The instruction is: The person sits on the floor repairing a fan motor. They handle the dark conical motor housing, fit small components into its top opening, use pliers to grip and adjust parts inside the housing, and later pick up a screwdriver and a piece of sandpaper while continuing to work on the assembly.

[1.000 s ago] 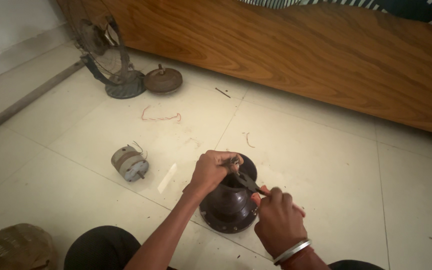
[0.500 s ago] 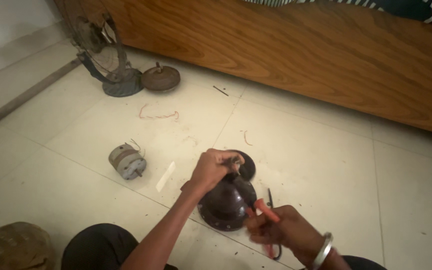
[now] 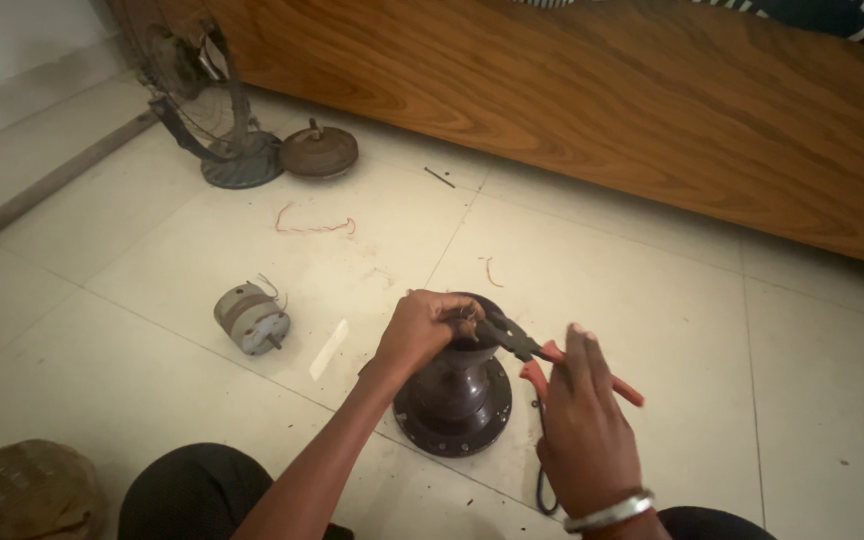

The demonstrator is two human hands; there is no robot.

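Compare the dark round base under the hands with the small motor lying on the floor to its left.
The dark base stands upright on its wide flange, while the small motor lies on its side. The base is dark brown and larger; the motor is grey and smaller. The left hand grips the top of the base and the right hand holds red-handled pliers at it; nothing touches the motor. Both rest on the pale tiled floor.
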